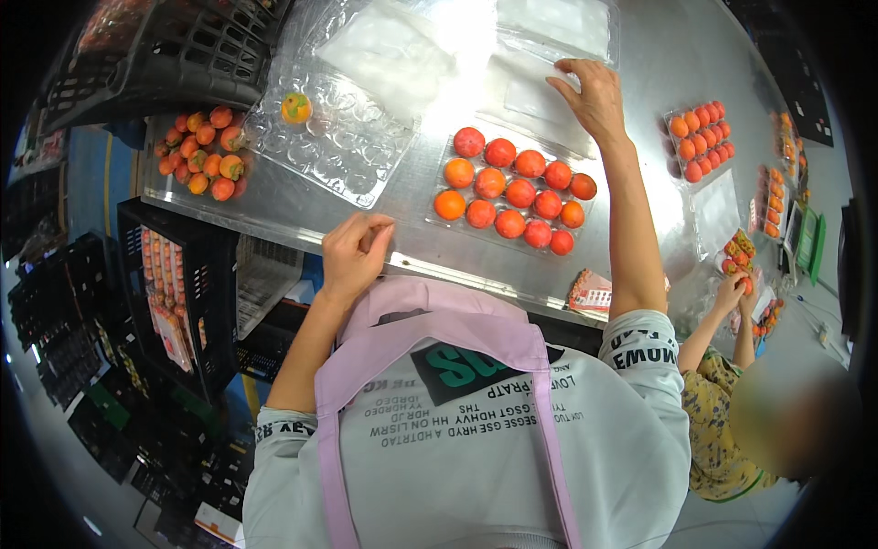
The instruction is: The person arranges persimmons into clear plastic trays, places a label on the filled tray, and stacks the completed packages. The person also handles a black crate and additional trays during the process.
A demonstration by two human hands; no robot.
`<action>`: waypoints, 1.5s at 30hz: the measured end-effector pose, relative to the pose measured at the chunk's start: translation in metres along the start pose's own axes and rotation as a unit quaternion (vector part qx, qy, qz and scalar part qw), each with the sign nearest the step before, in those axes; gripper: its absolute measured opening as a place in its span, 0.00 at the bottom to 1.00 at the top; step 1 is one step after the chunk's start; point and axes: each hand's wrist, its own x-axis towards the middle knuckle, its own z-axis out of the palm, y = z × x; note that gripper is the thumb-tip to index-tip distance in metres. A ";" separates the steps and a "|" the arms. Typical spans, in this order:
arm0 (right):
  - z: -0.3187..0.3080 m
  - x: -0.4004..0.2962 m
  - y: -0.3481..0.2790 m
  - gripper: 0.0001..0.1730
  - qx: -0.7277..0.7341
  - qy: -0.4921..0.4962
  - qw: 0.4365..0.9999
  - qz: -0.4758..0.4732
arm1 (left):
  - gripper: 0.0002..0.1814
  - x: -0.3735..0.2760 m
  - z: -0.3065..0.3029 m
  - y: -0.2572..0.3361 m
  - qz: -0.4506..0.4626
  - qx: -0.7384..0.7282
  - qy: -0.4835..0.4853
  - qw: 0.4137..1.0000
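Note:
My left hand (355, 255) rests at the front edge of the metal table (398, 240), its fingers curled in with nothing visible in them. Farther out, my right hand (591, 95) hovers over clear plastic sheets or lids (542, 92), thumb and forefinger apart and nothing between them. Between the hands lies a clear plastic tray (435, 218) filled with orange-red persimmons (509, 224) in rows. To its left, an angled clear tray with round cups (357, 165) carries one yellow-orange persimmon with a green calyx (296, 108). A heap of loose persimmons (206, 154) sits at the table's left end.
A black plastic crate (185, 55) stands at the upper left; another crate (206, 295) with packed fruit is below the table edge. Printed cards (590, 291) lie near the front edge. Another filled tray (699, 141) is at right, where a co-worker's hands (741, 288) hold fruit.

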 end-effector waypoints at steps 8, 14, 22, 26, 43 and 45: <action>-0.043 -0.052 -0.031 0.21 0.014 0.137 0.978 0.154 | 0.20 0.032 -0.039 -0.033 0.191 0.267 -0.046 0.943; -0.021 -0.157 -0.034 0.23 0.179 0.134 0.857 0.463 | 0.10 0.040 -0.022 -0.050 0.239 0.247 -0.045 0.938; -0.011 -0.179 -0.046 0.22 0.380 0.071 0.751 0.536 | 0.11 0.013 0.021 -0.032 0.245 0.217 -0.043 0.944; -0.008 -0.179 -0.047 0.22 0.392 0.092 0.759 0.511 | 0.13 0.016 0.005 -0.025 0.209 0.113 -0.062 0.969; -0.005 -0.180 -0.059 0.23 0.437 0.152 0.717 0.522 | 0.12 0.108 -0.092 -0.123 -0.182 -0.367 -0.029 0.912; -0.004 -0.178 -0.058 0.23 0.435 0.148 0.722 0.517 | 0.12 0.108 -0.098 -0.111 -0.147 -0.385 -0.008 0.911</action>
